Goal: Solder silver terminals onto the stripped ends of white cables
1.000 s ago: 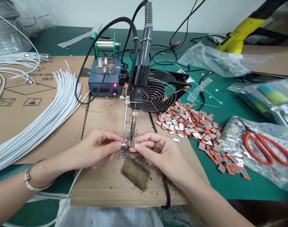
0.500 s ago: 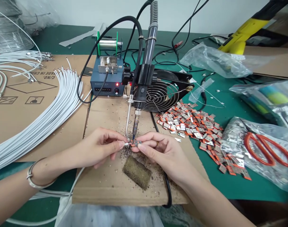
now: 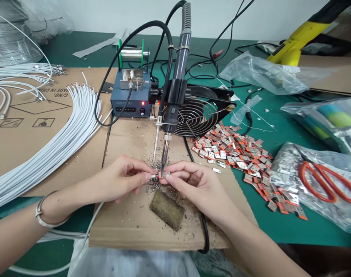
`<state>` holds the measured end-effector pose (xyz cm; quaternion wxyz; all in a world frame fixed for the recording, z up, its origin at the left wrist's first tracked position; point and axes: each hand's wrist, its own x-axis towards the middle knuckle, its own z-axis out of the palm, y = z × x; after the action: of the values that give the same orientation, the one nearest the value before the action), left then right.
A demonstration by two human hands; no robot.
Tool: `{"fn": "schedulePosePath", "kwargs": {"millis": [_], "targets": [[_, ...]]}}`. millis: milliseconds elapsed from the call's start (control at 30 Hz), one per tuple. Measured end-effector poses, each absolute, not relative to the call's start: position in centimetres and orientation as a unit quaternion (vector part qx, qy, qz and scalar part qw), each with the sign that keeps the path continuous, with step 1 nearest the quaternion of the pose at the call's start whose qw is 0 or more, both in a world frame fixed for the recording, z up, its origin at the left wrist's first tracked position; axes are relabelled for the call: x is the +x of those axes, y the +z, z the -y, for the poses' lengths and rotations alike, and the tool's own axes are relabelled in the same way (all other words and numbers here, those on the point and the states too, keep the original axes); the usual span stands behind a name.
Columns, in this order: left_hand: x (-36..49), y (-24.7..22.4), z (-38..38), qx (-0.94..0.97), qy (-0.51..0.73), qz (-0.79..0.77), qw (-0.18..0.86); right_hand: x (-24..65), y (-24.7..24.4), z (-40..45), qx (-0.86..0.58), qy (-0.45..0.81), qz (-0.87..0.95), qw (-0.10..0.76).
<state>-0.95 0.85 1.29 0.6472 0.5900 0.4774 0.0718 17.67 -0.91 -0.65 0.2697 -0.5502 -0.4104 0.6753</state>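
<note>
Between thumb and fingers, my left hand (image 3: 128, 177) pinches the end of a white cable (image 3: 152, 176), whose length trails down behind the wrist. My right hand (image 3: 193, 181) grips a small metal USB connector (image 3: 165, 174) with an orange end facing the cable. The two ends meet right under the tip of a soldering iron (image 3: 165, 150) fixed upright in a stand. A thin bent metal feed tube (image 3: 155, 150) comes down beside the iron tip. Whether cable and connector are joined is too small to tell.
A brown sponge (image 3: 167, 209) lies on the cardboard (image 3: 129, 223) below my hands. On the left spreads a bundle of white cables (image 3: 62, 134). To the right are a pile of USB connectors (image 3: 236, 150) and orange-handled scissors (image 3: 316, 181). Behind stand a blue solder feeder (image 3: 129, 102) and a fan (image 3: 193, 115).
My right fingers and the connector have shifted very slightly to the left, toward the cable end. The left hand stays almost in place.
</note>
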Motion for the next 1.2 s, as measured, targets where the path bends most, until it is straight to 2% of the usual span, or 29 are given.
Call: {"fn": "schedulePosePath", "kwargs": {"millis": [1200], "targets": [[-0.1, 2.5, -0.7, 0.562, 0.060, -0.521, 0.640, 18.0, -0.4, 0.9, -0.547, 0.677, 0.425, 0.249]]}}
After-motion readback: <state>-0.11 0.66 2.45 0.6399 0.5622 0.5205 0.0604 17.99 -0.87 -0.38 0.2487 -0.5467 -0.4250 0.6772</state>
